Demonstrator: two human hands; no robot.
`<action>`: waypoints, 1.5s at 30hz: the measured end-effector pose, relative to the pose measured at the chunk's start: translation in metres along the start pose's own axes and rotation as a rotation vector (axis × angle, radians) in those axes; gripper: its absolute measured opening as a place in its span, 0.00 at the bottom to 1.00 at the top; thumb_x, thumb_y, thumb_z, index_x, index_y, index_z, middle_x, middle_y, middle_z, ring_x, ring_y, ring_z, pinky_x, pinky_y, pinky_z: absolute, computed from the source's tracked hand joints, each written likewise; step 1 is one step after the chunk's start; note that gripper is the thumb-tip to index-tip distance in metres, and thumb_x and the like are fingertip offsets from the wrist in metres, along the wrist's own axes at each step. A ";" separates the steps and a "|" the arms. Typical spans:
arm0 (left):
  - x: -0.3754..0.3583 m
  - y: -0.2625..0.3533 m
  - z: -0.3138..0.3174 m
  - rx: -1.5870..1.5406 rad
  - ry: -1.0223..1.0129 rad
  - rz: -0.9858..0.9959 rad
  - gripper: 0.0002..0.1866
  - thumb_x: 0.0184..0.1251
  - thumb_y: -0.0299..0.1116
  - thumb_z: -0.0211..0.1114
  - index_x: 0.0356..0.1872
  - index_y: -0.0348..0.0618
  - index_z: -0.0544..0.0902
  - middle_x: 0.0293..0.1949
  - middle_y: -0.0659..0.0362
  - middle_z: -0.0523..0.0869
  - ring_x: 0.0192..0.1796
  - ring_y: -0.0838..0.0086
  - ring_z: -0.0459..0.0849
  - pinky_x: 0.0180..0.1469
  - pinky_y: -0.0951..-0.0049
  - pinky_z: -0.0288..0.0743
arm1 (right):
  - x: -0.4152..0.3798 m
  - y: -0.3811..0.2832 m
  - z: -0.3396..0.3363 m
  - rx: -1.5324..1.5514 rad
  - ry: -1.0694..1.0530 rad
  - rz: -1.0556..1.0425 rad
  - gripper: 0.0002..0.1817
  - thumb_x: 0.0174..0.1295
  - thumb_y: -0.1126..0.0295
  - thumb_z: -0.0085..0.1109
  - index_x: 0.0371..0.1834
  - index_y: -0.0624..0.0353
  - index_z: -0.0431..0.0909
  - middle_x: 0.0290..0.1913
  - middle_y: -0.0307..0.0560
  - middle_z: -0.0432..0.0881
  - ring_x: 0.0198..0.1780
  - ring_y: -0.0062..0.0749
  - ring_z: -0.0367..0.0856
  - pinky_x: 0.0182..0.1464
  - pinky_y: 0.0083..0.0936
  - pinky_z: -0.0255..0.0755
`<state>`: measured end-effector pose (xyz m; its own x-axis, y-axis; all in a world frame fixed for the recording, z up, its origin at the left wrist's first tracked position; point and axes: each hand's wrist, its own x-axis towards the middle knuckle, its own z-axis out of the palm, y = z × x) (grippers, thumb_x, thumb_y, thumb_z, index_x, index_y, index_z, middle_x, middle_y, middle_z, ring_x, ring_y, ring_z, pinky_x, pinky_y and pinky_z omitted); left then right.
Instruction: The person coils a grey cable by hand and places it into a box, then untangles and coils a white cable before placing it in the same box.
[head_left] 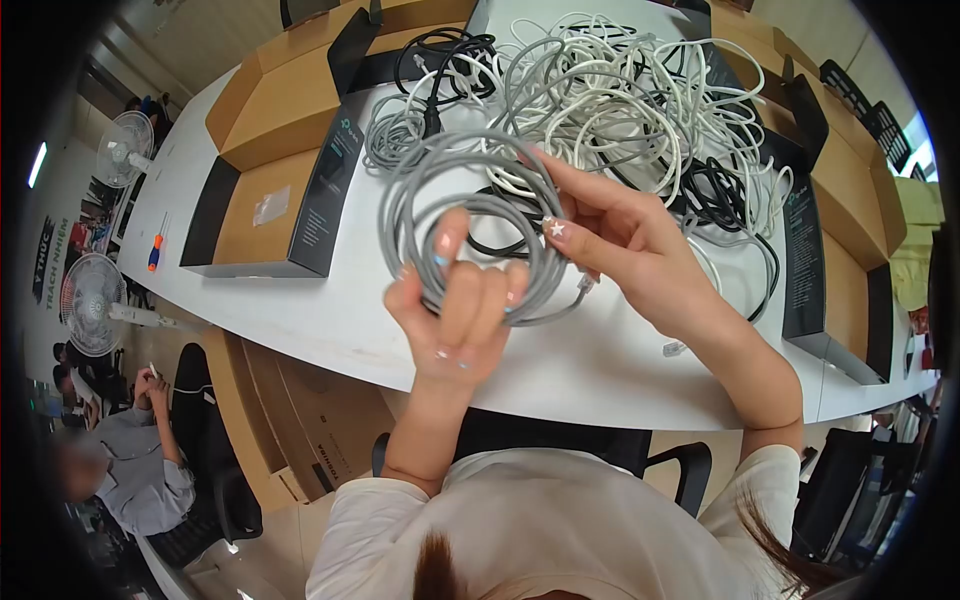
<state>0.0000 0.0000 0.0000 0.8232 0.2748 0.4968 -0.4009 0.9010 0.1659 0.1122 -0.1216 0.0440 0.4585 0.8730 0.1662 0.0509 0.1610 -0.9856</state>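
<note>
A grey network cable [545,283], wound in several loops, is held up in front of me above the table. My left hand [462,310] has its fingers curled at the lower left of the loops, with one finger raised inside them. On the right side of the coil, my right hand [625,240] pinches the strands between thumb and fingers. A clear connector [587,284] on a grey cable end shows just below my right hand. Behind the coil lies a large tangle of white and grey cables [620,110].
Open cardboard boxes stand at left [315,215] and right [825,300]; the left one holds a small clear bag [271,206]. Black cables [720,200] lie in the tangle. A screwdriver [155,252] rests near the table's left edge. A seated person [145,470] is at lower left.
</note>
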 end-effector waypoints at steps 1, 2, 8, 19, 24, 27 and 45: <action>-0.002 -0.001 0.000 0.054 -0.028 -0.036 0.21 0.63 0.55 0.47 0.40 0.48 0.62 0.06 0.69 0.68 0.10 0.77 0.69 0.46 0.79 0.61 | 0.002 0.006 0.001 -0.019 0.012 -0.041 0.24 0.68 0.76 0.48 0.67 0.50 0.67 0.33 0.39 0.74 0.33 0.20 0.67 0.38 0.18 0.65; -0.002 -0.001 0.000 0.107 -0.057 -0.072 0.19 0.63 0.54 0.47 0.38 0.48 0.61 0.06 0.68 0.68 0.10 0.77 0.69 0.46 0.79 0.61 | 0.004 0.009 0.001 -0.039 0.024 -0.082 0.23 0.68 0.76 0.47 0.67 0.52 0.67 0.31 0.39 0.73 0.32 0.20 0.66 0.38 0.18 0.65; -0.004 0.009 0.014 0.330 -0.166 -0.083 0.09 0.62 0.42 0.41 0.38 0.51 0.60 0.05 0.70 0.66 0.09 0.77 0.66 0.44 0.79 0.60 | 0.005 0.000 -0.003 -0.339 -0.064 -0.220 0.20 0.67 0.72 0.50 0.62 0.61 0.71 0.30 0.45 0.76 0.32 0.23 0.69 0.37 0.21 0.67; 0.002 0.038 0.018 0.322 -0.160 0.212 0.02 0.62 0.31 0.46 0.35 0.49 0.64 0.05 0.71 0.66 0.10 0.82 0.65 0.44 0.76 0.59 | 0.004 0.009 0.000 -1.216 -0.237 -0.723 0.07 0.52 0.72 0.59 0.36 0.55 0.80 0.37 0.37 0.82 0.50 0.33 0.79 0.71 0.54 0.49; -0.003 0.032 0.015 0.392 -0.197 0.117 0.04 0.61 0.26 0.51 0.34 0.49 0.68 0.07 0.72 0.68 0.12 0.84 0.68 0.42 0.77 0.58 | 0.012 0.001 -0.022 -1.455 0.057 -0.935 0.12 0.46 0.72 0.59 0.36 0.52 0.82 0.39 0.35 0.81 0.51 0.33 0.77 0.65 0.45 0.60; -0.004 0.026 0.017 0.394 -0.112 0.134 0.04 0.62 0.25 0.49 0.34 0.50 0.67 0.08 0.72 0.66 0.13 0.85 0.68 0.42 0.76 0.59 | 0.005 0.004 -0.019 -1.591 0.208 -0.935 0.09 0.47 0.73 0.58 0.34 0.56 0.80 0.36 0.36 0.76 0.45 0.29 0.75 0.53 0.40 0.66; -0.014 -0.024 -0.017 0.631 0.199 0.080 0.29 0.66 0.63 0.49 0.37 0.42 0.75 0.11 0.72 0.60 0.15 0.86 0.62 0.52 0.67 0.72 | 0.002 0.019 0.010 -0.203 0.163 -0.307 0.24 0.66 0.82 0.47 0.66 0.60 0.64 0.43 0.49 0.78 0.24 0.17 0.75 0.28 0.16 0.71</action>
<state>0.0052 -0.0200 -0.0249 0.8156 0.4435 0.3717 -0.5722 0.5225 0.6322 0.1056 -0.1121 0.0265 0.5290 0.7110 0.4633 0.3740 0.2948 -0.8793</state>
